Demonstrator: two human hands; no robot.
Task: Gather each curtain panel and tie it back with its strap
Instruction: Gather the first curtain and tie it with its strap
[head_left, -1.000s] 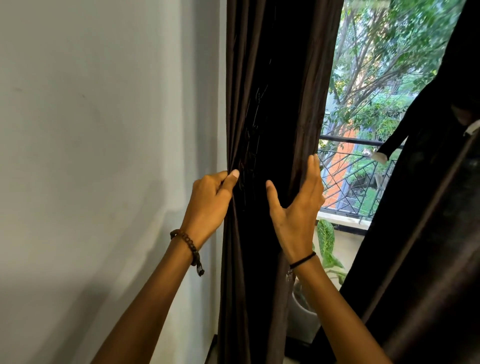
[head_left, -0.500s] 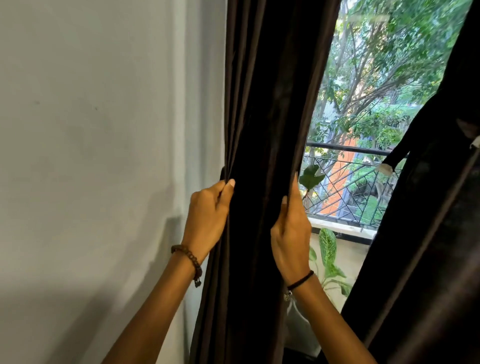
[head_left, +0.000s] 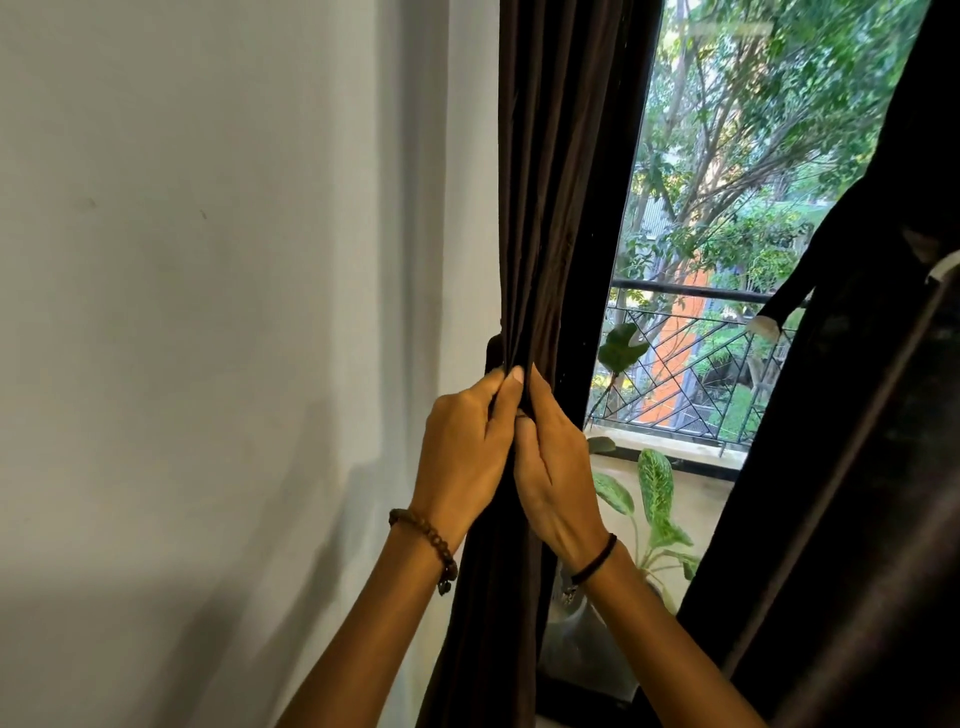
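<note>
- Beside the pale wall (head_left: 208, 312), the left curtain panel (head_left: 561, 208) hung bunched into a narrow column.
- On it the left hand (head_left: 462, 457) and the right hand (head_left: 556, 483) touched, each grip clamped round the folds.
- Gathering looked nearly done; next, I judged, one hand must hold the bunch while the other fetched the strap.
- A dark tab (head_left: 493, 348) above the left hand might have been it; I couldn't tell.
- The right curtain panel (head_left: 857, 467) ran out of view.

Plain pale wall (head_left: 208, 312) lay left of the window (head_left: 691, 249), daylight came through it, black railing (head_left: 685, 296) and green trees (head_left: 779, 104) stood beyond it, a leafy potted plant (head_left: 657, 493) sat at its lower edge.
</note>
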